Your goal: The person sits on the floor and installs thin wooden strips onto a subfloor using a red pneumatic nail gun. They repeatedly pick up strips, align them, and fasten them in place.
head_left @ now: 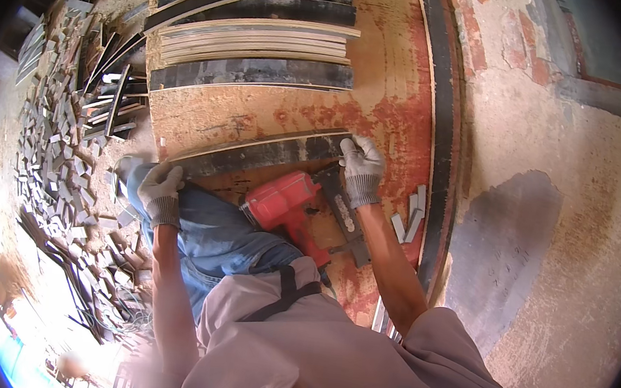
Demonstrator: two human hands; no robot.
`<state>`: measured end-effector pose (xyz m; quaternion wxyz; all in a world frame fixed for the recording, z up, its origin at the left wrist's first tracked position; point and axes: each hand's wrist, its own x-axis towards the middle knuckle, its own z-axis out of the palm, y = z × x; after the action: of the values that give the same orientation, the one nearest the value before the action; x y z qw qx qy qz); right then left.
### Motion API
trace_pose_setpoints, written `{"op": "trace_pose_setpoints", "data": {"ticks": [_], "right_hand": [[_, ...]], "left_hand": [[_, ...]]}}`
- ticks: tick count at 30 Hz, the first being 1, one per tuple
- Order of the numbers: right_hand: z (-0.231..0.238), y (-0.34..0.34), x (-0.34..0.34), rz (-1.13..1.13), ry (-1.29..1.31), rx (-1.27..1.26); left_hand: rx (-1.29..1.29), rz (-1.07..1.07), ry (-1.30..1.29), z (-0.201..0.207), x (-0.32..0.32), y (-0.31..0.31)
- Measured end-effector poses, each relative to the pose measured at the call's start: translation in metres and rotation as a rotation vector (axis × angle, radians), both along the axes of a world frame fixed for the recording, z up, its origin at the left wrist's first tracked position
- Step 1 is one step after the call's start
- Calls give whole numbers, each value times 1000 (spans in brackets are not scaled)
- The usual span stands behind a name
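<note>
A long plywood strip (269, 158) with a dark face and a pale edge lies across in front of me. My left hand (160, 188), in a light knitted glove, is closed at the strip's left end, beside my knee. At the other end my right hand (362, 167), gloved too, has its thumb and fingers closed on the strip. Just below the strip, a red nail gun (280, 200) with a dark magazine (340, 210) rests on the wooden worktop (304, 107), between my right forearm and my leg. Neither hand touches it.
More dark and pale strips (257, 47) are stacked at the far side of the worktop. Small offcut blocks (59, 162) are heaped on the floor at left. A dark rail (436, 131) edges the right side, with loose strips of staples or nails (414, 215) beside it.
</note>
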<state>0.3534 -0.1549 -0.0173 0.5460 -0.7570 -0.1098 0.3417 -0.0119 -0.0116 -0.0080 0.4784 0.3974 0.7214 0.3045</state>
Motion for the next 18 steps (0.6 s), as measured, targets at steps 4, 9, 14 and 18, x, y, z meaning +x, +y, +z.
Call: {"op": "trace_pose_setpoints", "data": {"ticks": [4, 9, 14, 18], "right_hand": [[-10, -3, 3, 31, -27, 28], [4, 4, 0, 28, -43, 19], [6, 2, 11, 120, -46, -149], [7, 3, 9, 90, -12, -50]], "left_hand": [[22, -25, -69, 8, 3, -1], [-7, 1, -36, 19, 11, 1], [-16, 10, 3, 18, 12, 3], [-13, -2, -14, 17, 6, 2]]}}
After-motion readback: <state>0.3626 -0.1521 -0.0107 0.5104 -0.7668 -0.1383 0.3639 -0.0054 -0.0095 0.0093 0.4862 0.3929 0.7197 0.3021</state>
